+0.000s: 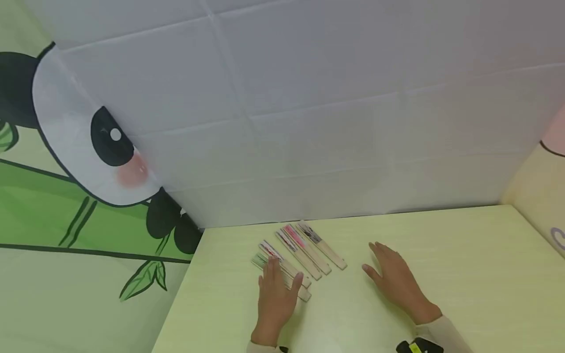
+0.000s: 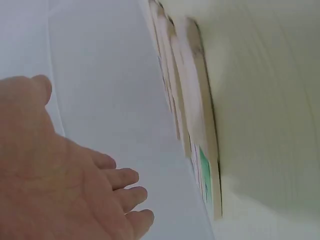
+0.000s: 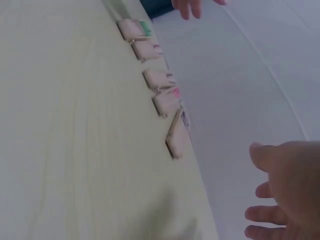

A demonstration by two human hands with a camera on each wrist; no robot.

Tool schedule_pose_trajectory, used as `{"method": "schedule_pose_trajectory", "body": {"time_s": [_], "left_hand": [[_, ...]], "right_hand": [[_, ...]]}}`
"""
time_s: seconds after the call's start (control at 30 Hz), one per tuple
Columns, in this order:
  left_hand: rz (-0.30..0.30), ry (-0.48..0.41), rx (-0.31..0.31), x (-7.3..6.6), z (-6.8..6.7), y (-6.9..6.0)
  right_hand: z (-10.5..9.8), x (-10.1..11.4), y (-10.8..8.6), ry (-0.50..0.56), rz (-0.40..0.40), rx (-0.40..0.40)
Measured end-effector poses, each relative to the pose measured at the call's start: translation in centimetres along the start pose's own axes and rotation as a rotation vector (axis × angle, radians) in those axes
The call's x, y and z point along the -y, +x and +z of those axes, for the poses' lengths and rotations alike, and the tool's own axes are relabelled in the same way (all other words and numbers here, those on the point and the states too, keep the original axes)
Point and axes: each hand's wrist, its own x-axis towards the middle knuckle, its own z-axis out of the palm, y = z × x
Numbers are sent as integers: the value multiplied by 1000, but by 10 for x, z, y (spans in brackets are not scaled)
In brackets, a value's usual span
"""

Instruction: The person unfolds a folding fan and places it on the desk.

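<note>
Several folded fans with pale wooden sticks lie side by side on the table, slanting from upper left to lower right in the head view. A dark-patterned fan (image 1: pixel 324 247) is rightmost, beside a pink-topped fan (image 1: pixel 309 249); a green-topped fan (image 1: pixel 304 295) lies nearest the person. My left hand (image 1: pixel 274 301) is over the near fans with straight fingers, hiding part of them; the left wrist view shows this hand (image 2: pixel 55 185) apart from the fans. To the right of the fans, my right hand (image 1: pixel 397 279) hovers with extended fingers, holding nothing.
The pale yellow table (image 1: pixel 463 264) meets a white cloth wall (image 1: pixel 335 147) just behind the fans. A panda picture (image 1: pixel 75 122) covers the left side wall. Another printed wall (image 1: pixel 543 201) stands at the right. A black strap device (image 1: pixel 419 345) is on the right wrist.
</note>
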Motion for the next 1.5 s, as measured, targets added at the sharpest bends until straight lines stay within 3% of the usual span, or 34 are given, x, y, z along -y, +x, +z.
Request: {"method": "schedule_pose_trajectory", "body": {"time_s": [0.17,0.33,0.53,0.7,0.83,1.1,1.23,1.37,1.5], "left_hand": [[-54,-221,15,-30,11,5],[-91,-416,-41,-49,29,11],[-127,-549,-118,-61,48,14],[-190,-627,-132,-64,61,14],[-204,-730,-118,-66,68,14],[-231,-913,-109,-74,68,14],[-237,-938,-130,-74,66,12],[-282,-919,-147,-71,65,9],[-330,-928,-119,-67,64,6]], "right_hand": [[22,26,25,134,5,-9],[44,43,53,224,40,9],[64,48,73,226,42,14],[78,46,81,205,18,8],[86,46,82,171,14,20],[90,54,79,160,21,-17],[87,56,72,191,93,-14],[79,57,59,271,200,-24],[65,66,40,358,280,-42]]}}
